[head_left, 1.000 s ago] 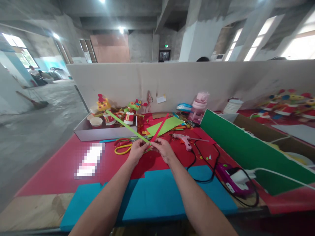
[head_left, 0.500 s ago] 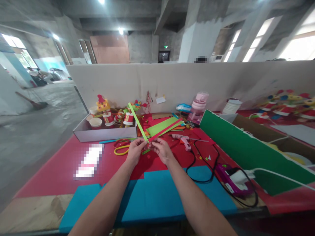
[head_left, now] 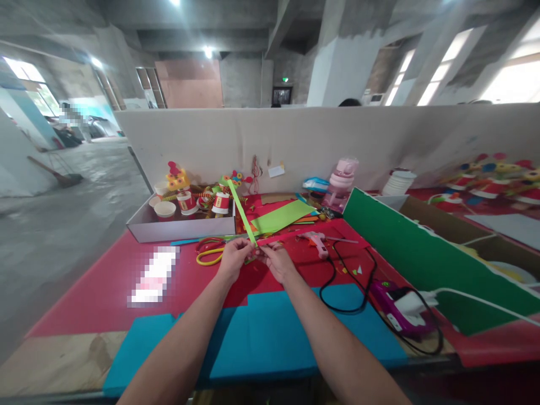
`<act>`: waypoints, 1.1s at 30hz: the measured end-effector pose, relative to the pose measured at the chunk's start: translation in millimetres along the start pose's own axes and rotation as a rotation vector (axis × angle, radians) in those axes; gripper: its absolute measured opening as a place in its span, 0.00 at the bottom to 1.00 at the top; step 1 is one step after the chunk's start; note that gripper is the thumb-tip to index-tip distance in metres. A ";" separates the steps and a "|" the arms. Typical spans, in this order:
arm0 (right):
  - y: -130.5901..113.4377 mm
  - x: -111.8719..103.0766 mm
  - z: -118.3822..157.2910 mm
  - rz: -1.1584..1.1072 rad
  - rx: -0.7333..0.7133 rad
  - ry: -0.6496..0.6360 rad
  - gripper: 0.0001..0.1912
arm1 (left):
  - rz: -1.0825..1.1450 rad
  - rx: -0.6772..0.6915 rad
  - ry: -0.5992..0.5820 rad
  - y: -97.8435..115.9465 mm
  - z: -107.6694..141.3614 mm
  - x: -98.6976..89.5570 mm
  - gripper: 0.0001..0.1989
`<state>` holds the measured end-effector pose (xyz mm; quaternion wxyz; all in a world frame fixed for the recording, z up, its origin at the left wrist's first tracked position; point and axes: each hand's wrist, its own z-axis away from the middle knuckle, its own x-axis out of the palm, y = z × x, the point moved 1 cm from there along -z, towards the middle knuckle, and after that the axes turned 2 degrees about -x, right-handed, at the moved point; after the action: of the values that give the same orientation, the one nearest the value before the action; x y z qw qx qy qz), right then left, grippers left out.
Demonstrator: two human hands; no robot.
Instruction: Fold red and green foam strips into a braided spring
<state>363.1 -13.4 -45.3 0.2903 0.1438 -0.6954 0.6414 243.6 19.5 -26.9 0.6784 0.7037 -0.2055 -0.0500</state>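
Note:
My left hand (head_left: 234,260) is closed in a pinch on the lower end of a light-green paper strip (head_left: 242,212), which slants up and away to the left. Between the fingertips of my right hand (head_left: 277,262) is the near end of a red paper strip (head_left: 291,234) that reaches out to the right. The two strip ends meet where the fingertips nearly touch; how they join is hidden. Just left of my left hand lie scissors with a yellow handle (head_left: 206,259). A light-green paper sheet (head_left: 287,216) lies behind the hands. Right of them rests a pink glue gun (head_left: 317,243).
A white box (head_left: 181,230) with paper cups and crafted figures stands back left. At right is a green-sided box (head_left: 405,259), near a purple power strip (head_left: 400,315) and black cord. Blue sheets (head_left: 261,337) cover the front edge. A pink bottle (head_left: 341,183) stands behind.
The red strip has swung lower and to the right, off the green sheet. The green strip has shifted slightly right and stands a little steeper. Both hands keep their pinch.

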 end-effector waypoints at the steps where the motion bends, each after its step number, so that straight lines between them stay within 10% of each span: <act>1: 0.4 -0.2 -0.1 -0.003 0.000 0.007 0.17 | 0.002 -0.005 0.006 -0.5 -0.3 -0.2 0.12; 33: 6.3 8.7 5.5 0.282 -0.215 0.056 0.09 | 0.051 -0.113 0.026 -8.3 1.1 2.9 0.03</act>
<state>351.5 -16.4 -45.4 0.2305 -0.0050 -0.7651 0.6013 247.8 17.4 -34.4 0.7207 0.6593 -0.2113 -0.0354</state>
